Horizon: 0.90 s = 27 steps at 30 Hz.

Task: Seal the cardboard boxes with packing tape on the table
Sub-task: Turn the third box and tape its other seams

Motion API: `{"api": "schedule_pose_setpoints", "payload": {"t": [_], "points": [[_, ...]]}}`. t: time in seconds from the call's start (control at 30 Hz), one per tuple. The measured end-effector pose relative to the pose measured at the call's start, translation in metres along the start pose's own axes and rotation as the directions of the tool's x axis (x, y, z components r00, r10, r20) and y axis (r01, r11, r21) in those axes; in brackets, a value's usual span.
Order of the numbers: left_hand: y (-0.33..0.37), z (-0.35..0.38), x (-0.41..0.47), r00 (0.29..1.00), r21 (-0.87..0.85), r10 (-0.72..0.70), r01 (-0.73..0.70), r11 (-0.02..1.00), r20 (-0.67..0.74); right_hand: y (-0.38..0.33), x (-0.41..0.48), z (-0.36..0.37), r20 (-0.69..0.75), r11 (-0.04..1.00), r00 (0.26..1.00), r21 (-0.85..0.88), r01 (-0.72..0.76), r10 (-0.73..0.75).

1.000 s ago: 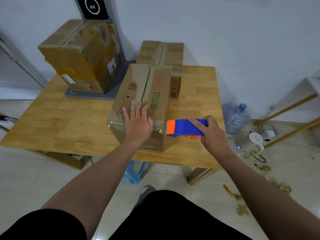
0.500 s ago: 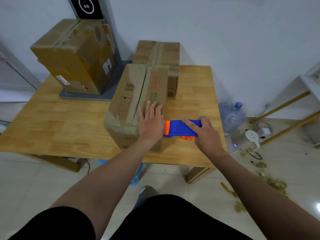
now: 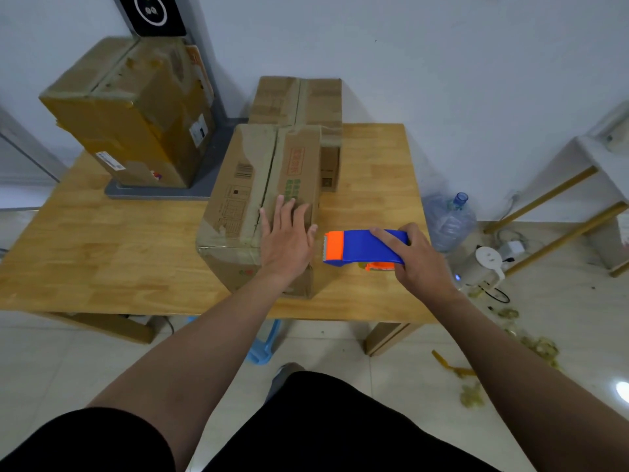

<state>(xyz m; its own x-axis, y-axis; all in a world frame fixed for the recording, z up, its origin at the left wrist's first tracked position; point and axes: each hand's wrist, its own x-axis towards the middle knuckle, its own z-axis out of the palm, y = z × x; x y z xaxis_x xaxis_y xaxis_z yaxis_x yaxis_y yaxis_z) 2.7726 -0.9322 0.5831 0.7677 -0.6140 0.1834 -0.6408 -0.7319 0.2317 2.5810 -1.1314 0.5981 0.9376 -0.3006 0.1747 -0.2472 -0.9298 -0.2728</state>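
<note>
Both hands reach forward over the wooden table (image 3: 102, 253); the left hand (image 3: 287, 238) lies flat, fingers straight and slightly spread, on top of the nearest cardboard box (image 3: 245, 185), at its near right corner and just right of the seam between the two top flaps; the right hand (image 3: 415, 257) is curled round the blue and orange tape dispenser (image 3: 366, 247), with the index finger laid along its top. The dispenser is just right of the box, its orange toothed end pointing left and close to the left thumb with a small gap between; whether it rests on the tabletop or hangs just above it I cannot tell.

The nearest box stands close to the table's front edge, with worn tape patches on its top; a second box (image 3: 299, 100) sits right behind it by the wall; a taller box (image 3: 129, 114) stands at the back left on a grey base plate (image 3: 163, 192). On the floor to the right are a clear water bottle (image 3: 449, 219), a white kettle (image 3: 483, 264) and scraps of tape (image 3: 531, 342); a blue stool (image 3: 265, 342) shows under the table.
</note>
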Motion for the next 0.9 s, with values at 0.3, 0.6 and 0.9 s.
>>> {"api": "schedule_pose_setpoints", "payload": {"t": [0.3, 0.6, 0.9], "points": [[-0.001, -0.001, 0.001, 1.0, 0.014, -0.021, 0.02, 1.0, 0.022, 0.025, -0.015, 0.001, -0.061, 0.995, 0.994, 0.033, -0.092, 0.094], [0.003, 0.001, 0.004, 0.996, 0.076, -0.076, 0.072, 0.995, 0.057, -0.001, -0.002, 0.011, 0.057, 0.99, 0.993, -0.102, -0.099, 0.105], [0.007, -0.003, 0.004, 0.994, 0.078, -0.088, 0.082, 0.994, 0.072, -0.035, 0.004, 0.02, 0.164, 0.944, 0.974, -0.316, -0.095, 0.153]]}}
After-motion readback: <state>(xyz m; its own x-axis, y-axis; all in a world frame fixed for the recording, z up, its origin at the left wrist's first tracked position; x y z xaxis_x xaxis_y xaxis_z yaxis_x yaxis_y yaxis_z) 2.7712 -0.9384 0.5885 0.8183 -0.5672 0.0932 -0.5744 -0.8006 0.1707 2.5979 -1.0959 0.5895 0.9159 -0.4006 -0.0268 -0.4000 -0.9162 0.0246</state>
